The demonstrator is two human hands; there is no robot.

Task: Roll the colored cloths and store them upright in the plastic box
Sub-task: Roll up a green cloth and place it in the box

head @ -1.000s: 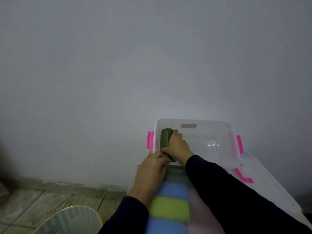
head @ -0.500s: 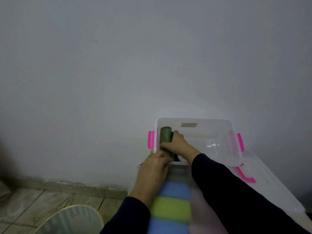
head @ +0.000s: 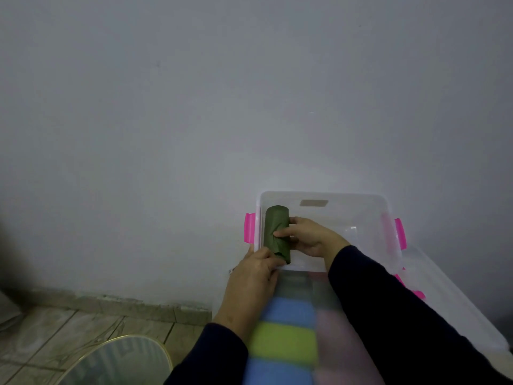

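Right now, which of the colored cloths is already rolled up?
The dark green cloth, rolled inside the plastic box; the blue, yellow-green and pink ones still lie flat.

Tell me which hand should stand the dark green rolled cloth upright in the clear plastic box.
Right. The right hand already has its grip on the dark green rolled cloth inside the clear plastic box; the left hand only rests at the near rim.

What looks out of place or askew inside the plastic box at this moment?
The green rolled cloth looks tilted, not clearly upright: it leans along the left wall of the plastic box. The right hand holds its side and the left hand touches its near end. Nothing looks spilled or damaged.
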